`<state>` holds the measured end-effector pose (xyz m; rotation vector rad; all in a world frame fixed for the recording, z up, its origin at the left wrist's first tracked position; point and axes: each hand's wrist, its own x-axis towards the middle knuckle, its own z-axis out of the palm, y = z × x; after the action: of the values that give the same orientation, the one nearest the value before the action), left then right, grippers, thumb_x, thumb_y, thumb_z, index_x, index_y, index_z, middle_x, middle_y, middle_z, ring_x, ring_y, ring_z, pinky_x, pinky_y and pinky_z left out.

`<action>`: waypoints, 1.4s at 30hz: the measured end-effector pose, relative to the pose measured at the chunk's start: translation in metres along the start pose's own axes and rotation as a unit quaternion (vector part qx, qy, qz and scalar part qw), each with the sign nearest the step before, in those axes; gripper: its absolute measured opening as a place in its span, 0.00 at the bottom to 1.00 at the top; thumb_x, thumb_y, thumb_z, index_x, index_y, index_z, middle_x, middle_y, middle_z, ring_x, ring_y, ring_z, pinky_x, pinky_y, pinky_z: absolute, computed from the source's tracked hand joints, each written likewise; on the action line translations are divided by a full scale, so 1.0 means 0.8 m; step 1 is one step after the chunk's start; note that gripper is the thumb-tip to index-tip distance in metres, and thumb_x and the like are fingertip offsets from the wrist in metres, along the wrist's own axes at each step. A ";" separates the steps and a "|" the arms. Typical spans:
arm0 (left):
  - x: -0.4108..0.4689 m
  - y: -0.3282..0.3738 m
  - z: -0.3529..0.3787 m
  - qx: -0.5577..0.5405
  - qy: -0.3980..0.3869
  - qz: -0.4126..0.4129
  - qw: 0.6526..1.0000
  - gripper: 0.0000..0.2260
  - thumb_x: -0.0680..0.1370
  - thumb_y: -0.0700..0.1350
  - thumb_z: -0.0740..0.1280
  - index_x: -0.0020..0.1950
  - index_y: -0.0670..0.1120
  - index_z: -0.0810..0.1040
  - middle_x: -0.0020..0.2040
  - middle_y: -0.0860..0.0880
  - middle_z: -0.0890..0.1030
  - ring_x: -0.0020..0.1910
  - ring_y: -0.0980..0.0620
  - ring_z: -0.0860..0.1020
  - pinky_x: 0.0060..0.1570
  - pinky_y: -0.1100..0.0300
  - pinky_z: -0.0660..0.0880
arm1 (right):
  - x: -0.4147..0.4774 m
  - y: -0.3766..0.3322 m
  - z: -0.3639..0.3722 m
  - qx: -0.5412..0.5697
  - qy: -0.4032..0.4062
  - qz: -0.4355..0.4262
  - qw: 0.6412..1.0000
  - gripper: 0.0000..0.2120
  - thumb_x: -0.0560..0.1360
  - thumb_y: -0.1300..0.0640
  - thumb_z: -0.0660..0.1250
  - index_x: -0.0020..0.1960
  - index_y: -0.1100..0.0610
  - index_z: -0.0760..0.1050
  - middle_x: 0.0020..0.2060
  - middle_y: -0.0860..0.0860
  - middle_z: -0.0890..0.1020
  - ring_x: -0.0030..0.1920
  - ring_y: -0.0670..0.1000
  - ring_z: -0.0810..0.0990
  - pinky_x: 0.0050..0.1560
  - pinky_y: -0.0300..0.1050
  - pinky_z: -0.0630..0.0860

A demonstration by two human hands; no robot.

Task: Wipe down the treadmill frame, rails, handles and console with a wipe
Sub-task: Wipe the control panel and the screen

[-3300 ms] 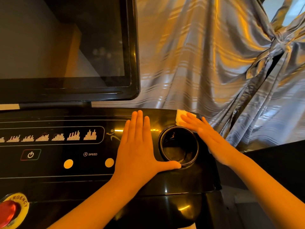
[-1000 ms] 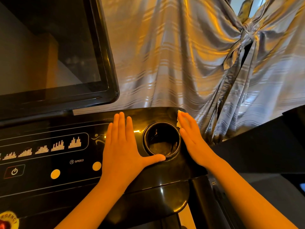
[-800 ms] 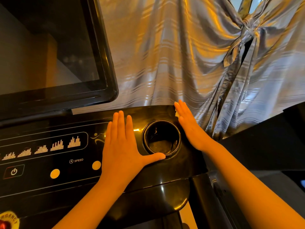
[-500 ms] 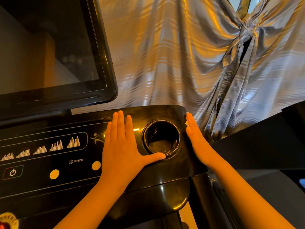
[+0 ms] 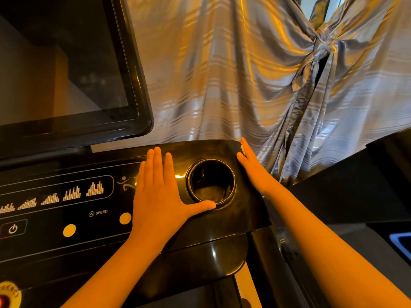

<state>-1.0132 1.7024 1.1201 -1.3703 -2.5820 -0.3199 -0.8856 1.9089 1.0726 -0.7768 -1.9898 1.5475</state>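
Treadmill console, black gloss, lettered "SPEED" left of its cup holder: left hand flat just left of the holder, fingers straight, holding nothing; right hand just right of it, straight fingers pressing the wipe (a pale sliver) to the console edge.

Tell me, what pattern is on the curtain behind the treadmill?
The curtain is shiny silver-grey with bands of thin pale stripes running across; the head view shows it.

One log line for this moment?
left hand: flat on glossy black console | right hand: pressing pale wipe at console's right edge
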 end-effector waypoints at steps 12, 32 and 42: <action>-0.002 -0.001 -0.001 0.018 0.006 0.004 1.000 0.63 0.55 0.85 0.43 0.79 0.45 0.42 0.79 0.43 0.40 0.77 0.45 0.38 0.75 0.49 0.41 | -0.108 0.042 0.007 0.041 0.014 0.053 0.998 0.33 0.77 0.38 0.54 0.77 0.43 0.44 0.77 0.44 0.51 0.77 0.44 0.50 0.77 0.49 0.50; -0.004 0.005 -0.005 0.019 0.011 0.008 1.000 0.62 0.57 0.83 0.49 0.79 0.43 0.47 0.79 0.41 0.45 0.78 0.43 0.42 0.75 0.48 0.43 | -0.203 0.011 0.067 -0.339 0.018 -0.165 0.926 0.34 0.80 0.37 0.48 0.79 0.51 0.40 0.78 0.44 0.40 0.77 0.46 0.38 0.76 0.48 0.43; -0.003 0.003 -0.002 0.020 0.012 0.008 1.000 0.64 0.56 0.85 0.44 0.79 0.44 0.47 0.79 0.42 0.45 0.78 0.43 0.42 0.74 0.48 0.42 | -0.156 0.026 0.034 -0.211 0.044 -0.073 0.974 0.39 0.75 0.31 0.49 0.78 0.46 0.39 0.77 0.39 0.41 0.76 0.39 0.39 0.78 0.50 0.47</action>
<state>-1.0096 1.7010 1.1212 -1.3645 -2.5422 -0.2776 -0.8128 1.8065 1.0413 -0.8205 -2.2831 1.0004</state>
